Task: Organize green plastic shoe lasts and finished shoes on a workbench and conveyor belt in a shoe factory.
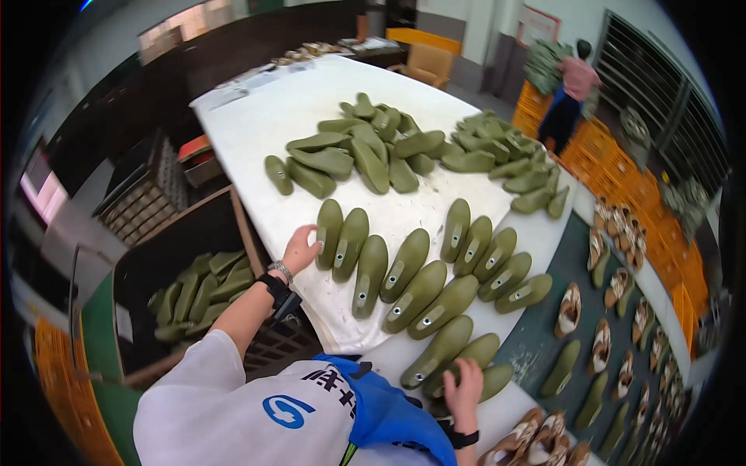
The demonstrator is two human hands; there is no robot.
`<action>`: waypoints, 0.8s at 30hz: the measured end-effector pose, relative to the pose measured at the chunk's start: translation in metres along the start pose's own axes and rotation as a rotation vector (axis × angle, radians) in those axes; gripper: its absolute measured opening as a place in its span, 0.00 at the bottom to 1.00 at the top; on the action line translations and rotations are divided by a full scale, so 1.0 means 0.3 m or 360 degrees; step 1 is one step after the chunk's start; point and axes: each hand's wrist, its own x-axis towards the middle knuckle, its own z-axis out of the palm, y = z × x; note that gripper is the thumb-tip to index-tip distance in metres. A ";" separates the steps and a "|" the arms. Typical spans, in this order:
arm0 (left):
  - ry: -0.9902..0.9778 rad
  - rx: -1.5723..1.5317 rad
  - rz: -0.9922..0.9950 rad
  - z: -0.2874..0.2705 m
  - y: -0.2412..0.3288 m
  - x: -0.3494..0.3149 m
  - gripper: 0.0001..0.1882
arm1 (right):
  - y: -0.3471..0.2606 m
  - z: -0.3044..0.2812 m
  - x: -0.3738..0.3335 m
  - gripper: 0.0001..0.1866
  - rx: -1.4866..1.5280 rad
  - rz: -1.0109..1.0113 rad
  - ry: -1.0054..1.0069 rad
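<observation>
Green shoe lasts stand in rows on the white table [311, 295] in front of me. At the left end of the rows, my left hand [300, 250] has its fingers and thumb at the side of an outer shoe last [330, 221]. My right hand [464, 386] is at the near end, its fingers curled over a shoe last [480, 351] beside the table's edge; its palm side is hidden. Between the hands lie several more lasts, their flat faces up, with small metal-rimmed holes showing.
A heap of green lasts [373, 151] covers the table's far part. On my left, a dark bin [128, 311] holds more lasts. A dark green conveyor [536, 334] on the right carries shoes and lasts. Orange crates [622, 167] and a person [575, 89] are behind it.
</observation>
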 end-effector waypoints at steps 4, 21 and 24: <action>-0.0382 -0.0232 -0.0303 0.092 -0.205 0.206 0.31 | -0.297 0.012 0.200 0.17 0.0016 0.0041 0.0229; -0.0905 -0.0491 -0.0142 0.146 -0.248 0.142 0.26 | -0.501 0.595 0.585 0.16 -0.0493 0.0111 -0.0229; -0.0885 -0.0573 -0.0136 0.114 -0.220 0.133 0.26 | -0.552 0.514 0.570 0.13 -0.0461 0.0051 -0.0318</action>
